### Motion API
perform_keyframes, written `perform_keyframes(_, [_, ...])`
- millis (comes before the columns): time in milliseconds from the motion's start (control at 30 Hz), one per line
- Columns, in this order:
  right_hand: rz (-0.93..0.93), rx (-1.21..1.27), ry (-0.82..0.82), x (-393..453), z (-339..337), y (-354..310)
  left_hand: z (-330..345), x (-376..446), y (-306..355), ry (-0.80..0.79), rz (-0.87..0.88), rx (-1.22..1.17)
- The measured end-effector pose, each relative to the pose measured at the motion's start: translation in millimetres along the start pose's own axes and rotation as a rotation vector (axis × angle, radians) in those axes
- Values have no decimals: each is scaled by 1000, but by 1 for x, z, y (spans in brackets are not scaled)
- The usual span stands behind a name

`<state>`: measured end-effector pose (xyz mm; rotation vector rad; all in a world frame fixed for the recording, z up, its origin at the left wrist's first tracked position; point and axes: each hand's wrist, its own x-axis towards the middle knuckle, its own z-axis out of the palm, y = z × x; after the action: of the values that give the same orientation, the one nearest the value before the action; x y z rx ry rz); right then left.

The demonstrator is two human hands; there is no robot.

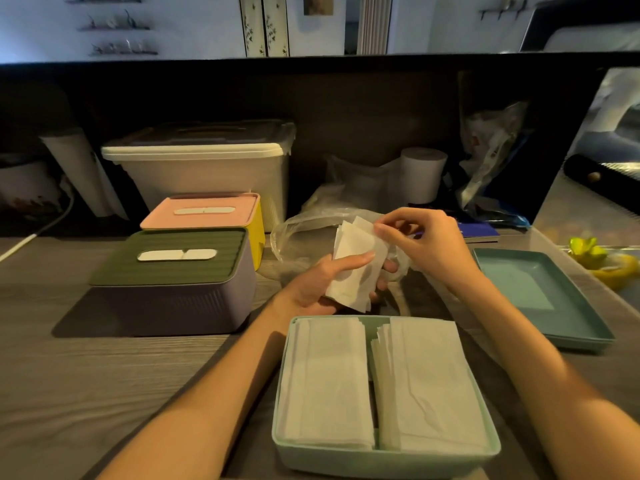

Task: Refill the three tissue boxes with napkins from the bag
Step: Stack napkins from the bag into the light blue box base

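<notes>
Two lidded boxes (173, 268) sit closed left of the open mint-green plastic box (384, 459), nearly full; left hand (329, 282) grips thin white napkins (356, 265), right hand (422, 240) pinches their top edge.

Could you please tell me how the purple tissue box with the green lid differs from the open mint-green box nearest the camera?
The purple tissue box has its green lid on; the mint-green box is open, and a teal lid lies to its right. The purple tissue box shows no napkins, only a white slot; the mint-green box shows two side-by-side stacks of napkins. The purple tissue box sits further left and back. Both are rectangular and rest on the wooden table.
</notes>
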<state>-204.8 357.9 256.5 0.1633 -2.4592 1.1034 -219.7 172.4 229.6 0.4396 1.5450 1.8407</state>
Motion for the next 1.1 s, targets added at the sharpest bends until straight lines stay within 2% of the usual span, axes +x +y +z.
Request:
perform_keyframes(100, [-13, 14, 72, 1, 0, 2, -3, 0, -2, -11, 4, -18])
perform_keyframes(267, [-37, 231, 379, 2, -7, -3, -4, 6, -7, 14, -46, -171])
perform_keyframes(333, [16, 398, 314, 2, -14, -10, -1, 3, -5, 49, -75, -276])
perform_keyframes(400, [70, 580, 139, 1, -20, -16, -2, 4, -6, 129, -68, -397])
perform_keyframes(500, [75, 664, -68, -3, -19, -22, -2, 7, -5, 114, -76, -501])
perform_keyframes(567, [68, 568, -162, -5, -14, -22, -3, 9, -4, 95, -29, -446])
perform_keyframes(633, [48, 373, -190, -5, -7, -18, -10, 15, -7, 143, -5, -382])
perform_keyframes(667, [32, 263, -181, -5, -4, -15, -9, 12, -7, 144, -11, -369])
perform_keyframes(767, [-9, 46, -122, -3, 6, -10, -6, 6, -5, 4, -39, -392])
perform_keyframes(867, [-59, -18, -19, -2, 7, -6, -11, 8, -5, 22, 1, -288])
perform_keyframes(933, [-25, -6, -12, 3, 6, 2, -14, 10, -1, 46, 35, -303])
perform_keyframes(1000, [8, -51, -89, 8, 11, 11, -18, 13, 3, 174, 86, -291])
perform_keyframes(1100, [-18, -225, -164, 18, 25, 20, -25, 17, 6, 519, 180, -132])
